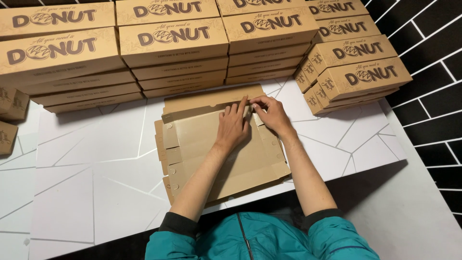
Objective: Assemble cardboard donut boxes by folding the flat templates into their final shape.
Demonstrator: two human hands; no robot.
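Your fingers (239, 107) of the left hand (232, 126) lie flat and close together, palm down, pressing on the unfolded brown cardboard box blank (202, 144) just below its far fold. The fingers of your right hand (271, 113) are curled and pinched on the edge of the narrow far flap (207, 107), right beside the left fingertips; the two hands touch or nearly touch at the centre of the frame, slightly above the middle.

The relation that matters: the flap runs left to right across the frame, along the far edge of the blank, and both sets of fingers sit at its right-hand end. The rest of that flap stretches away toward the left of the frame, so the left hand is the nearer one to the unpressed length. The flap stands partly raised from the panel; how sharply it is creased I cannot tell.

The blank itself is plain, matt, kraft brown, lying open with its inside face up, small side tabs with round holes along its left edge, its near edge hanging slightly over the front of the white counter with thin grey lines (96, 163).

Beyond it, across the top of the frame, stand stacks of finished flat brown printed boxes (173, 48), with another stack (356, 77) at the upper right against the black tiled wall (428, 43).
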